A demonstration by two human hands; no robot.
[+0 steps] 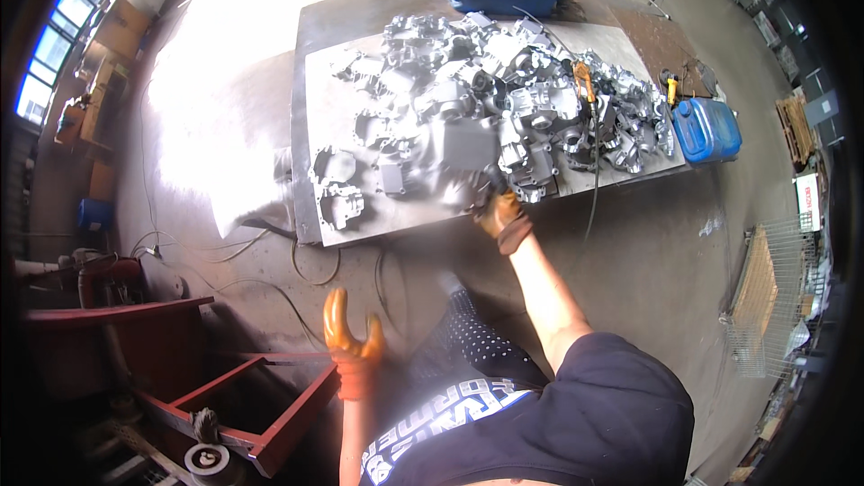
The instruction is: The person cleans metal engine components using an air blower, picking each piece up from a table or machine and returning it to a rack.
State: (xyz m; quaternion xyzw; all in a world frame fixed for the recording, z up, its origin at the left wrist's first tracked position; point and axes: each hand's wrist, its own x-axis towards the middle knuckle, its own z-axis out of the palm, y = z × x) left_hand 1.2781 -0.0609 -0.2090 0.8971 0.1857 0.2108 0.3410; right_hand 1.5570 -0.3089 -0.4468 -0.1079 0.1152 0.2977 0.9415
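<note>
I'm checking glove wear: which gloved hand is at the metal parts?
The right hand, by the metal parts on the table; the left hand is open, away from the table.

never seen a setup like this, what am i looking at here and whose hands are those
There's no robot: this single picture comes from a wide fisheye camera on a person's head, looking down, so straight edges bend. Both hands are that person's, in orange work gloves. The left hand is raised, open and empty, near a red metal frame. The right hand reaches to the near edge of a table; blur hides whether it grips anything. Silvery metal castings are heaped there, with an orange tool among them.
</note>
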